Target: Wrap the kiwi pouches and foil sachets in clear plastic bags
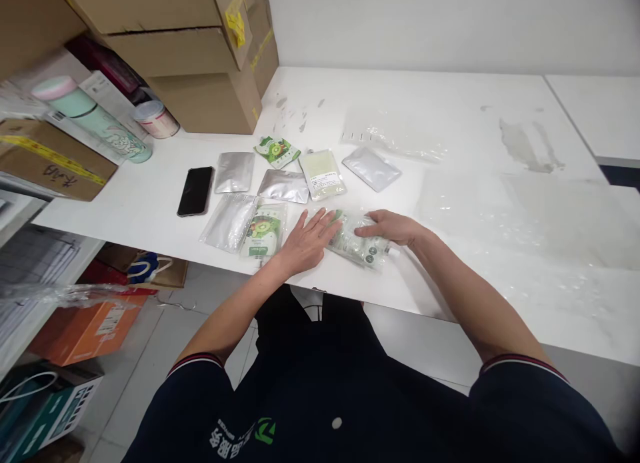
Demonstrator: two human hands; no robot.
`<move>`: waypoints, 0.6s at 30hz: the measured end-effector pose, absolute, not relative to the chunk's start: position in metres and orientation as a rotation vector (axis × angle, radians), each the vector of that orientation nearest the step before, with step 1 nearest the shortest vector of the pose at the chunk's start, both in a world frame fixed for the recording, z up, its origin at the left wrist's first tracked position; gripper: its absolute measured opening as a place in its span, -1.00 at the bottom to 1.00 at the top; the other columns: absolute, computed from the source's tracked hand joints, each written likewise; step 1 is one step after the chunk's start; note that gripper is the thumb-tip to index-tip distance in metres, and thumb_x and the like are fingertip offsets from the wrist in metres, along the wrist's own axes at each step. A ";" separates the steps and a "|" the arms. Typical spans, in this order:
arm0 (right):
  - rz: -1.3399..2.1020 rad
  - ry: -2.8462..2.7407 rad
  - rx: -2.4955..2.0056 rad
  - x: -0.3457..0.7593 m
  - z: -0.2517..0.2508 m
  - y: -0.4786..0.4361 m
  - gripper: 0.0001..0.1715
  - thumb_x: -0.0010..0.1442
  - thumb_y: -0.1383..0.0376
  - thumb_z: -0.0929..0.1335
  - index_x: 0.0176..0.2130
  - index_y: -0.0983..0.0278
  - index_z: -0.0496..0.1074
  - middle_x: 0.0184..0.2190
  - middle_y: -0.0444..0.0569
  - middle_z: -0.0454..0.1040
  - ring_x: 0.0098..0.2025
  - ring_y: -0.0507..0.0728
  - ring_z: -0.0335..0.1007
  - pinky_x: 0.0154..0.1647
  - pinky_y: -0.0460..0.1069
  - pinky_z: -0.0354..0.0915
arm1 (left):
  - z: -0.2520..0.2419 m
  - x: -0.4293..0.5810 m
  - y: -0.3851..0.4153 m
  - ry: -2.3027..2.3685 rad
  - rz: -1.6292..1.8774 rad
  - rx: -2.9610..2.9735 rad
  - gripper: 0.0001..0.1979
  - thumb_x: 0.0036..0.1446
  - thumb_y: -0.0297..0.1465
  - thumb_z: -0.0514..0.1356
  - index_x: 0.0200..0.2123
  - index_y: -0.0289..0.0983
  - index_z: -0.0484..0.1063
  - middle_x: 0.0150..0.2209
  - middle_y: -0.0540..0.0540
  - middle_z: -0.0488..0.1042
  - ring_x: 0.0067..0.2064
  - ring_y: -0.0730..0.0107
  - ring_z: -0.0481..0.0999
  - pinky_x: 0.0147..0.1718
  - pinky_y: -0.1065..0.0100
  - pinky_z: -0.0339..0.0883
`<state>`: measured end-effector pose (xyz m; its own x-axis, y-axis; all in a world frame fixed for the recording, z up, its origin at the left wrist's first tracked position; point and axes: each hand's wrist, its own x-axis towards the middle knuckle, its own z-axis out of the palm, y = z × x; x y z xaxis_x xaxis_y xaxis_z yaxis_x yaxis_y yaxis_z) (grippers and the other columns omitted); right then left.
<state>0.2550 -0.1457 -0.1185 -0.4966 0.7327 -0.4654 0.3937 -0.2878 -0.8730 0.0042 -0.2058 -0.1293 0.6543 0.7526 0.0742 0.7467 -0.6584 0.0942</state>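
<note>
My left hand point(306, 239) lies flat with fingers stretched out, its fingertips on the left end of a clear plastic bag of green-printed sachets point(357, 246) near the white table's point(450, 136) front edge. Fingers together, my right hand point(389, 227) presses down on the same bag from the right. Just left of my left hand lie a kiwi-printed pouch point(263, 231) and a silver foil pouch point(229, 221).
More pouches lie further back: silver ones point(235, 171) point(284, 186) point(371, 167), a pale labelled one point(323, 174), a small kiwi sachet point(277, 150). A black phone point(195, 191) lies left. Clear plastic bags point(395, 135) lie at the back and right. Cardboard boxes point(200, 56) and a mint bottle point(95, 119) stand at left.
</note>
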 end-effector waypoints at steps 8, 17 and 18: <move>2.136 -0.934 -1.109 0.266 -0.119 -0.213 -0.46 -0.08 0.18 0.57 -0.10 0.26 0.49 -0.17 0.07 0.62 -0.22 0.23 0.61 -0.16 0.11 0.53 | -0.136 0.004 -0.195 1.226 0.701 2.682 -0.55 0.28 -0.51 0.05 0.21 -0.16 0.34 0.28 -0.14 0.33 0.40 0.12 0.12 0.37 -0.17 -0.09; 1.798 -0.955 -1.034 0.234 -0.132 -0.228 -0.38 -0.06 0.05 0.56 -0.04 0.16 0.43 -0.10 -0.03 0.60 -0.07 0.23 0.56 -0.04 0.13 0.48 | -0.125 0.026 -0.211 0.941 0.966 1.456 -0.48 0.23 -0.16 0.18 0.22 -0.20 0.34 0.05 -0.17 0.55 0.07 0.12 0.55 0.00 0.04 0.50; 1.774 -0.937 -1.033 0.229 -0.131 -0.228 -0.39 -0.06 0.05 0.56 -0.05 0.16 0.43 -0.10 -0.04 0.60 -0.07 0.22 0.55 -0.03 0.14 0.48 | -0.123 0.023 -0.214 0.905 0.892 1.406 -0.45 0.24 -0.17 0.18 0.26 -0.17 0.29 0.05 -0.18 0.54 0.08 0.11 0.55 0.00 0.04 0.50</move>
